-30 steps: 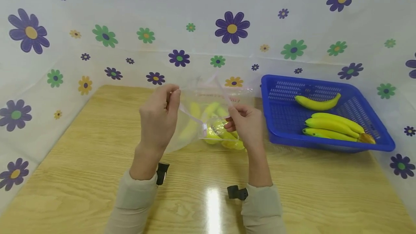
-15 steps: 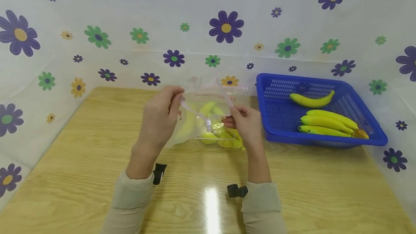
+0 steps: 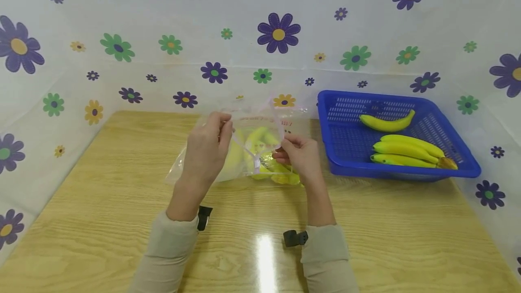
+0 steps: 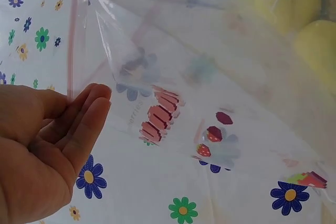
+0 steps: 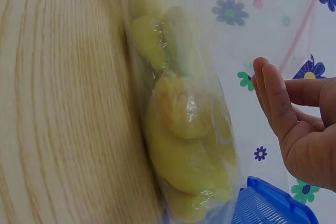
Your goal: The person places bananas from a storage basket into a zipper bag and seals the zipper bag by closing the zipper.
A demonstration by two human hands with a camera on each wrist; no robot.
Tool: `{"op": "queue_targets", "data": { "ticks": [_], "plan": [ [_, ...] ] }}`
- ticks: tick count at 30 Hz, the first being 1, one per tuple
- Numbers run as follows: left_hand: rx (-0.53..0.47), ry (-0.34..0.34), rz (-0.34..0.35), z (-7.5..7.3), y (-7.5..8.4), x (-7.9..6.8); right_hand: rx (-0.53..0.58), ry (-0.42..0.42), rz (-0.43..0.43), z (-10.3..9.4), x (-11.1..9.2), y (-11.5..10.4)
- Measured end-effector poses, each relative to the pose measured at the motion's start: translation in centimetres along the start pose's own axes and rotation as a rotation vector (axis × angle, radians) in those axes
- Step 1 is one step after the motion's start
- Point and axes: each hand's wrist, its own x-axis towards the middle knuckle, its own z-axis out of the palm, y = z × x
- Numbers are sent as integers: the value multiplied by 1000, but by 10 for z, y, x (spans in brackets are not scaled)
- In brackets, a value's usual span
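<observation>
A clear zip bag (image 3: 297, 123) with pinkish edging and red print lies on its base at the back middle of the table. Several yellow bananas (image 3: 281, 173) show through its film, and in the right wrist view bananas (image 5: 184, 145) are packed along the bag's bottom. My left hand (image 3: 205, 150) pinches the left side of the bag's edging between thumb and fingers. On the other side my right hand (image 3: 302, 155) pinches the same edging. Between both hands the edging dips in a V towards a small pale slider (image 3: 257, 164). The left wrist view shows printed strawberries on the film.
To the right stands a blue plastic basket (image 3: 399, 173) holding a single banana (image 3: 386, 123) and a bunch of bananas (image 3: 409, 150). Behind the wooden table (image 3: 114, 202) hangs a white cloth (image 3: 183, 17) with printed flowers.
My left hand has shifted slightly right and down, still pinching the edging. The bag's film now spreads out left of that hand. The head view has swung a little to the right.
</observation>
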Motion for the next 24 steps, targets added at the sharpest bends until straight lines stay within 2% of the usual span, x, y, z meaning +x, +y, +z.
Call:
{"op": "queue_targets", "data": {
  "ticks": [3,6,10,14,17,20,22,24],
  "plan": [
    [-17,-10,-16,4,-1,0,-26,-6,4,-3,-3,-1],
    [-22,-10,-12,6,-2,0,-110,-29,1,-7,-7,-4],
    [-21,6,10,8,-3,1,-336,-94,-65,-15,-12,-12],
    [-24,3,10,7,-6,1,-589,-137,-158,-34,-13,-36],
    [-23,0,-3,5,-7,1,-759,-112,-223,-59,-9,-59],
    [-23,-2,-14,4,-8,1,-897,-56,-259,-97,0,-77],
    [-24,-1,-16,3,-7,2,-985,-35,-234,-129,8,-85],
    [-29,-6,-13,3,-6,2,-1076,-45,-143,-165,18,-89]
  ]
}}
